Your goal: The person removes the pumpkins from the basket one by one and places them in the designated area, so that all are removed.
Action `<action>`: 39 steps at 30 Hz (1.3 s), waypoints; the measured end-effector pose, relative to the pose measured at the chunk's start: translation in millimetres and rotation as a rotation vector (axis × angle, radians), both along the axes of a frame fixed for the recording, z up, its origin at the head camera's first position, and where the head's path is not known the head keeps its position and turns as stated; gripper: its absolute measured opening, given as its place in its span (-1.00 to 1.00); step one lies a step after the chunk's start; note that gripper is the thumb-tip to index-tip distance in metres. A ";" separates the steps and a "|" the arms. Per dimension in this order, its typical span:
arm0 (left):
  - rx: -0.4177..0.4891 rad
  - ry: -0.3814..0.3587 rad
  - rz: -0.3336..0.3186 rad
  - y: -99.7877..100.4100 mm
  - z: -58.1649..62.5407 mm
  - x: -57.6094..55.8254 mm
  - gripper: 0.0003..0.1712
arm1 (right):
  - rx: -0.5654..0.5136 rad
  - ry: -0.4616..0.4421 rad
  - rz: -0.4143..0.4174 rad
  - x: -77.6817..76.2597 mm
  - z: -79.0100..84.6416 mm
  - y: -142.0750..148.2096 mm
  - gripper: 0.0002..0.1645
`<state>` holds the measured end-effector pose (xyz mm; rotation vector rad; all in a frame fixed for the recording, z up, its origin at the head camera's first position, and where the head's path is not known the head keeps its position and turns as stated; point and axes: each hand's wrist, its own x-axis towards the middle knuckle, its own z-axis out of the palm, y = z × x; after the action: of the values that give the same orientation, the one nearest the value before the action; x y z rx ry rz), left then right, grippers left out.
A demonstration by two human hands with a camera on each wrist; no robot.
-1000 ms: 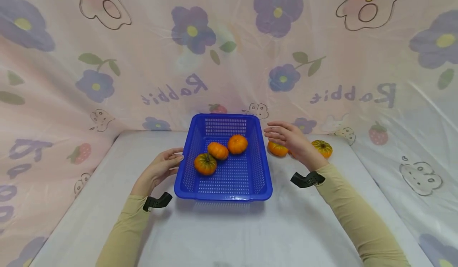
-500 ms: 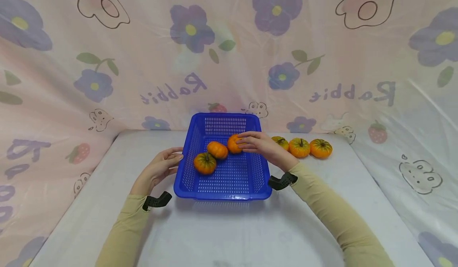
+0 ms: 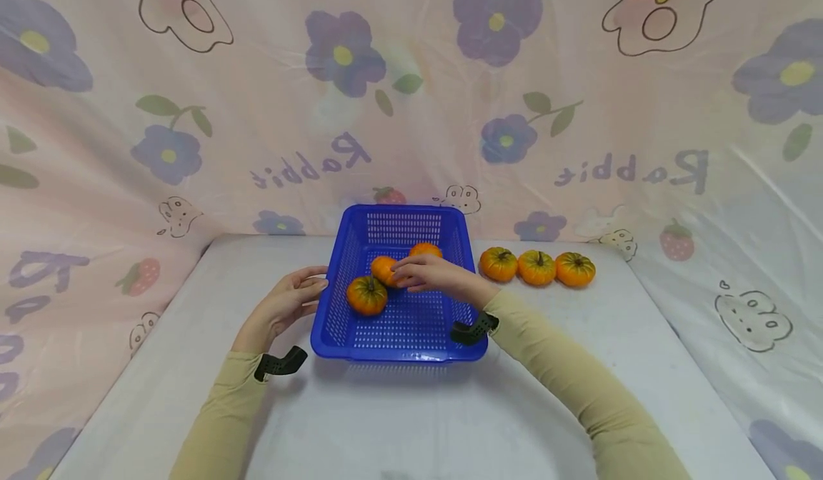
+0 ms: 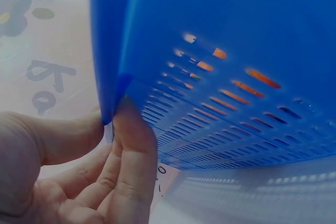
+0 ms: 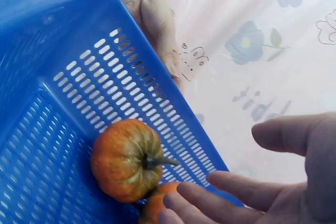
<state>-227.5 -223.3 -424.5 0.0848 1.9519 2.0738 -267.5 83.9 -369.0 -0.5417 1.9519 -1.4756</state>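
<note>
My left hand (image 3: 291, 303) pinches the left rim of a blue plastic basket (image 3: 398, 353), thumb and index finger at its edge in the left wrist view. Inside lie three small pumpkins: a green-streaked orange pumpkin (image 3: 367, 296) at the left, an orange pumpkin (image 3: 383, 268) beside it, and another orange pumpkin (image 3: 426, 250) partly hidden behind my right hand. Over the basket, my right hand (image 3: 437, 278) has its fingers extended and spread from the thumb, close to the middle pumpkin. Whether it touches that pumpkin I cannot tell. The stemmed pumpkin (image 5: 128, 160) shows fully in the right wrist view.
Right of the basket, three green-and-orange pumpkins stand in a row on the white table (image 3: 411, 423): a near one (image 3: 498, 264), a middle one (image 3: 536, 268) and a far-right one (image 3: 575, 269). A printed curtain (image 3: 411, 108) hangs behind and along the sides.
My right hand has moved left from beside the table pumpkins, over the basket's right rim, to above the pumpkins inside. The left hand has stayed at the left rim.
</note>
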 end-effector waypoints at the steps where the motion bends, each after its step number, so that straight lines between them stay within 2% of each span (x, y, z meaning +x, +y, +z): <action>1: 0.000 -0.005 0.005 -0.3 -0.5 0.1 -0.43 | 0.002 -0.006 0.004 0.6 -1.0 -2.6 -0.45; 8: -0.006 0.006 -0.005 -1.2 -1.7 -0.3 -0.40 | 0.002 -0.030 0.020 0.5 -7.7 -12.6 -0.41; 16: -0.008 0.004 -0.001 -1.2 -1.2 -0.7 -0.40 | 0.027 -0.111 -0.050 -2.9 -13.5 -22.1 -0.40; 22: -0.012 0.000 -0.002 -0.5 -0.5 -0.8 -0.40 | 0.080 -0.113 -0.090 -3.3 -19.9 -27.9 -0.41; 30: -0.002 0.004 -0.010 0.7 0.9 0.0 -0.40 | 0.124 -0.152 -0.102 -0.3 -20.5 -29.6 -0.33; 39: -0.007 0.002 -0.010 0.0 -0.3 -1.1 -0.40 | 0.105 -0.183 -0.078 -2.0 -25.0 -31.8 -0.29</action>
<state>-228.6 -223.4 -424.9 0.0947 1.9553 2.0616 -269.5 52.1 -394.0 -0.2774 1.9113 -1.4079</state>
